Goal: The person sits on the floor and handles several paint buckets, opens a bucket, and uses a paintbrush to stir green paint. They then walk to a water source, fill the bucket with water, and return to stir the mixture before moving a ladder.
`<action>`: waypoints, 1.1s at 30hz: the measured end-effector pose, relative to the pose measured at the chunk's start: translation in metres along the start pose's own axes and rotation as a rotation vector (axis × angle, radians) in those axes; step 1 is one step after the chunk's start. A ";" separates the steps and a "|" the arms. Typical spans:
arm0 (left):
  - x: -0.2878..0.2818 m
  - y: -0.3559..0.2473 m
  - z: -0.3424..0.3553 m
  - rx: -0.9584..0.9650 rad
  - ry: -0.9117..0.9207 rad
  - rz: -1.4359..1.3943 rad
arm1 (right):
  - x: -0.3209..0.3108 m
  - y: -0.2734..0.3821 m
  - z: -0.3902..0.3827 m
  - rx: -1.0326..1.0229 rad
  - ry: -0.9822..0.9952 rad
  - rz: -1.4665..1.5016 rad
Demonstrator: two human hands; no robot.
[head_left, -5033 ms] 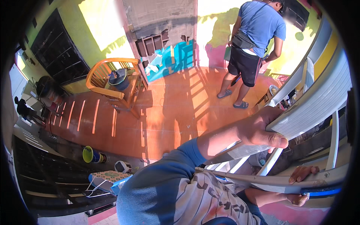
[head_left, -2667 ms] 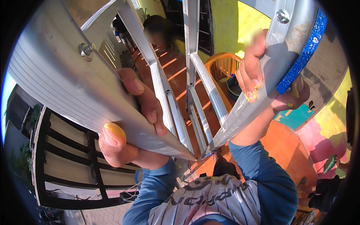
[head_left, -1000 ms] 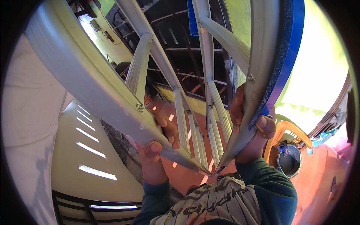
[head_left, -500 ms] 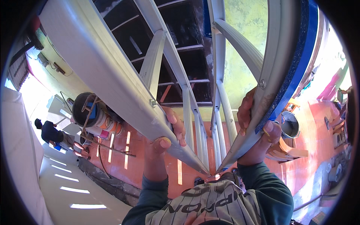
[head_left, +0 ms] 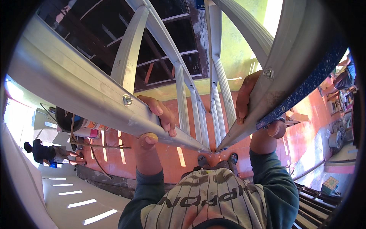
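A silver aluminium ladder [head_left: 84, 91] rises right before me, its ribbed rungs and bolted side rails spreading wide towards the top of the view. My left hand [head_left: 161, 114] grips the left rail, fingers wrapped round its inner edge and thumb on the near side. Round the right rail [head_left: 263, 103] my right hand [head_left: 247, 95] is closed the same way, its thumb beside a blue strip [head_left: 293, 103] along that rail. Part of each palm is hidden behind the metal. The rails converge low, above my sandalled feet.
Orange floor tiles [head_left: 171, 162] lie beneath the ladder, and a dark paned frame [head_left: 152, 72] stands behind it. Left are buckets [head_left: 68, 120], thin sticks and a person [head_left: 49, 152]. Another person [head_left: 345, 78] shows at the far right, above a grey bucket [head_left: 334, 139].
The ladder's rails look wider apart and closer. My view has shifted, so my feet show more fully. A person has come into sight at the right edge. Both hands keep their grip.
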State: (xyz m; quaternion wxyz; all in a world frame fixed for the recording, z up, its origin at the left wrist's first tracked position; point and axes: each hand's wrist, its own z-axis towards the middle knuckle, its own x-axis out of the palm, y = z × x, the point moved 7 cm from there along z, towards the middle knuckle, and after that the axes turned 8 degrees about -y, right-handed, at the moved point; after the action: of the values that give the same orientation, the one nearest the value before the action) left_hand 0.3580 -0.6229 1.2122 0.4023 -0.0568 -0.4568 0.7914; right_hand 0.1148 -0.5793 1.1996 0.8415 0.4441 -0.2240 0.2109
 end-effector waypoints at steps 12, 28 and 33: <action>-0.012 0.009 -0.018 0.255 -0.459 0.699 | -0.029 -0.031 -0.036 0.038 -0.142 -0.767; -0.028 0.022 0.035 0.129 -0.497 0.687 | -0.062 -0.011 0.015 0.027 -0.079 -0.914; -0.034 0.020 0.038 0.049 -0.496 0.674 | -0.078 0.016 0.016 0.096 -0.104 -0.959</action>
State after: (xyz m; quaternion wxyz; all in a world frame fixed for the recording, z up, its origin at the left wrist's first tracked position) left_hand 0.3514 -0.6775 1.2093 -0.0001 -0.0014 -0.4767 0.8791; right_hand 0.0397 -0.5973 1.1739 0.8102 0.5454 -0.0261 -0.2132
